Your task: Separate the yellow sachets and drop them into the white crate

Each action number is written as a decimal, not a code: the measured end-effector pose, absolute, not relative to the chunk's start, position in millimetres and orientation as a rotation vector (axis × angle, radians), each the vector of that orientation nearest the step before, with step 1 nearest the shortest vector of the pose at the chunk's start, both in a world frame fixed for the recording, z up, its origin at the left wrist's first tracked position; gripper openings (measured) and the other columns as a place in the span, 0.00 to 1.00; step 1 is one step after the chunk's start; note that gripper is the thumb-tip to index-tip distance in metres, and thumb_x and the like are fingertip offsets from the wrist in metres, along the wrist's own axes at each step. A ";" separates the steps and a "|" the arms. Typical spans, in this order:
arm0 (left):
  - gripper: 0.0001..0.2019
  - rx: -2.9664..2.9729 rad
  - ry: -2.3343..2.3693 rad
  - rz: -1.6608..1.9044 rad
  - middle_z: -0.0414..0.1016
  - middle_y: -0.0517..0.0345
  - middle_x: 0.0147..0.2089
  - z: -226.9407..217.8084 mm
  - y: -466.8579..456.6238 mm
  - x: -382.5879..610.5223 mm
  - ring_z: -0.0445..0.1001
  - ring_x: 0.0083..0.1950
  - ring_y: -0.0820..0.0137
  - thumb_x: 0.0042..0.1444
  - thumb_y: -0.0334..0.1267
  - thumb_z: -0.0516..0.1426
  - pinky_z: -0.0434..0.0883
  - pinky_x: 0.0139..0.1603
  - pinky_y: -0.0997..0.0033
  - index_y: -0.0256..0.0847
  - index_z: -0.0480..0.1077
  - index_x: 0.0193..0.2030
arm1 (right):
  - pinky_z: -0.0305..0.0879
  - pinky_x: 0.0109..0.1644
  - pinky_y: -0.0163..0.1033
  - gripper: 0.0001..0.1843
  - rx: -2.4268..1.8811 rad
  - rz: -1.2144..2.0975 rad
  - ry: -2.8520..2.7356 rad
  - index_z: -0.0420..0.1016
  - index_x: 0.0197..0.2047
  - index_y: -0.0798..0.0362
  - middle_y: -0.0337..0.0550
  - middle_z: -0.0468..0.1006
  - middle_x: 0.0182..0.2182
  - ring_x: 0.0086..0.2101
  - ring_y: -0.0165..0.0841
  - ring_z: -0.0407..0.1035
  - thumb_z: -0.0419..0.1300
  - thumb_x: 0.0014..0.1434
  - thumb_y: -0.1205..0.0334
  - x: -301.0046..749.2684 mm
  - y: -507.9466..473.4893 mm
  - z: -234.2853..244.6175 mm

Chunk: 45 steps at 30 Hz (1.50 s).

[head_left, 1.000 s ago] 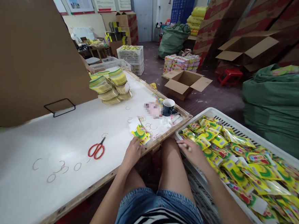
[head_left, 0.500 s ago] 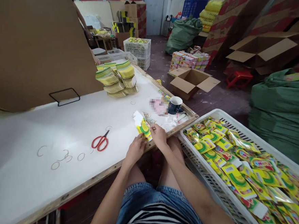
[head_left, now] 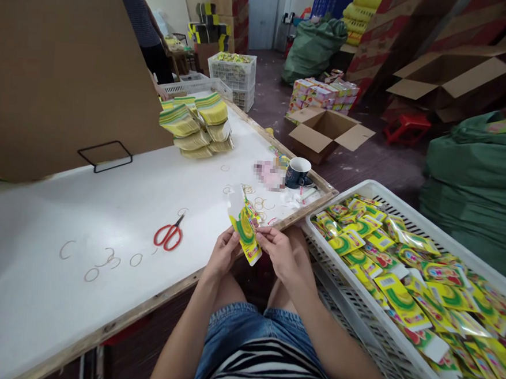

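Observation:
A yellow and green printed card packet point(head_left: 246, 226) with a white end is held between both hands, tilted over the table's near edge. My left hand point(head_left: 223, 251) pinches its left side with thumb and fingers. On its right side, my right hand point(head_left: 278, 250) grips the edge with the fingertips. Beyond the packet, several rubber bands point(head_left: 259, 203) lie on the white table point(head_left: 82, 206). Red-handled scissors point(head_left: 169, 234) rest farther left, their blades pointing away from me. Stacks of flat yellow-green cards point(head_left: 199, 125) stand at the table's far side.
To my right, a white plastic crate point(head_left: 368, 189) is full of similar packets. A dark mug point(head_left: 298, 173) stands at the table corner. An open carton point(head_left: 326, 134), green sacks point(head_left: 474, 187) and a red stool point(head_left: 407, 129) are on the floor. Another person point(head_left: 143, 26) stands behind the brown board point(head_left: 57, 66).
Both hands have lifted the packet slightly off the table toward me, and its lower end now shows between them. The other person has come more into view at the upper left.

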<state>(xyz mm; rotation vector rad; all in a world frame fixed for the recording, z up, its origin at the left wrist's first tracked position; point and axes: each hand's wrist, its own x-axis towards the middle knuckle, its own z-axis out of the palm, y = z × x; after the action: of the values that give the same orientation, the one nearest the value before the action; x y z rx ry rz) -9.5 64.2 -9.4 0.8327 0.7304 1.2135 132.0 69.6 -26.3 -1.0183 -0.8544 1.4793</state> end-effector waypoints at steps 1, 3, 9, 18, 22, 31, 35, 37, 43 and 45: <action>0.24 0.833 0.727 1.212 0.79 0.47 0.49 -6.6 62.4 -7.9 0.76 0.51 0.58 0.49 0.53 0.64 0.72 0.53 0.62 0.37 0.75 0.46 | 0.70 0.46 0.42 0.17 -1.020 1.485 -0.864 0.76 0.36 0.53 0.43 0.80 0.35 0.37 0.35 0.74 0.70 0.45 0.53 132.9 67.0 -25.3; 0.23 0.852 0.748 1.228 0.79 0.47 0.48 -4.5 59.7 -5.4 0.77 0.50 0.60 0.48 0.53 0.64 0.72 0.51 0.64 0.37 0.75 0.45 | 0.70 0.47 0.41 0.17 -1.047 1.483 -0.890 0.77 0.38 0.53 0.43 0.80 0.36 0.38 0.35 0.74 0.69 0.47 0.53 135.5 62.9 -23.5; 0.20 0.837 0.979 1.299 0.79 0.55 0.35 -15.9 59.2 0.7 0.76 0.32 0.70 0.49 0.52 0.64 0.73 0.34 0.71 0.37 0.72 0.39 | 0.71 0.39 0.40 0.17 -1.116 1.415 -1.020 0.75 0.34 0.54 0.42 0.79 0.31 0.32 0.34 0.72 0.66 0.50 0.49 137.0 53.2 -20.7; 0.36 1.090 1.041 1.273 0.75 0.52 0.49 -1.1 46.7 3.4 0.78 0.41 0.69 0.56 0.41 0.61 0.74 0.41 0.70 0.49 0.44 0.64 | 0.71 0.36 0.38 0.15 -1.224 1.133 -1.218 0.71 0.39 0.52 0.43 0.77 0.34 0.32 0.34 0.72 0.62 0.55 0.50 146.0 44.2 -16.3; 0.33 1.145 0.984 1.123 0.72 0.49 0.53 4.9 39.7 -2.7 0.77 0.47 0.66 0.59 0.40 0.58 0.74 0.47 0.65 0.50 0.44 0.66 | 0.72 0.38 0.38 0.27 -1.112 1.208 -1.333 0.63 0.59 0.49 0.45 0.76 0.42 0.35 0.33 0.73 0.60 0.58 0.55 157.7 43.8 -2.6; 0.21 1.067 0.761 0.936 0.77 0.53 0.44 13.1 28.9 -8.4 0.78 0.41 0.65 0.55 0.37 0.62 0.73 0.39 0.69 0.44 0.57 0.52 | 0.67 0.37 0.35 0.10 -1.013 1.239 -1.560 0.72 0.42 0.52 0.41 0.75 0.32 0.33 0.31 0.70 0.55 0.63 0.56 180.0 52.1 7.2; 0.28 1.031 0.746 0.940 0.77 0.50 0.47 12.5 25.9 -5.1 0.78 0.44 0.63 0.54 0.37 0.63 0.73 0.42 0.68 0.46 0.54 0.57 | 0.67 0.42 0.37 0.11 -1.044 1.095 -1.571 0.74 0.35 0.53 0.43 0.76 0.33 0.37 0.34 0.70 0.56 0.63 0.56 180.3 52.9 4.8; 0.37 1.016 0.762 0.949 0.76 0.48 0.49 11.2 25.4 -3.4 0.78 0.46 0.62 0.54 0.37 0.63 0.74 0.44 0.65 0.50 0.45 0.64 | 0.68 0.43 0.38 0.10 -1.066 1.100 -1.490 0.74 0.41 0.51 0.44 0.77 0.35 0.38 0.35 0.71 0.57 0.62 0.55 178.2 51.7 3.1; 0.31 1.099 0.894 0.904 0.77 0.50 0.47 4.9 25.5 -3.2 0.78 0.44 0.63 0.54 0.40 0.62 0.74 0.43 0.66 0.44 0.55 0.63 | 0.67 0.52 0.45 0.14 -1.125 1.046 -1.454 0.76 0.45 0.49 0.46 0.78 0.41 0.45 0.39 0.71 0.56 0.62 0.52 182.3 51.9 -1.1; 0.28 1.172 0.996 0.902 0.77 0.53 0.45 2.8 26.2 -3.2 0.78 0.42 0.64 0.55 0.39 0.60 0.74 0.42 0.68 0.44 0.58 0.62 | 0.66 0.53 0.45 0.16 -1.134 1.046 -1.494 0.79 0.42 0.50 0.46 0.79 0.42 0.45 0.39 0.71 0.54 0.63 0.50 186.4 53.5 0.0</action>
<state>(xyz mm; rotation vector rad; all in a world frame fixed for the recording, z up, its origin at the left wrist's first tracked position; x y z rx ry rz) -3.2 26.2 2.8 1.1724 0.9960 0.9022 186.4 53.5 0.0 -1.1341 -1.4937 1.0461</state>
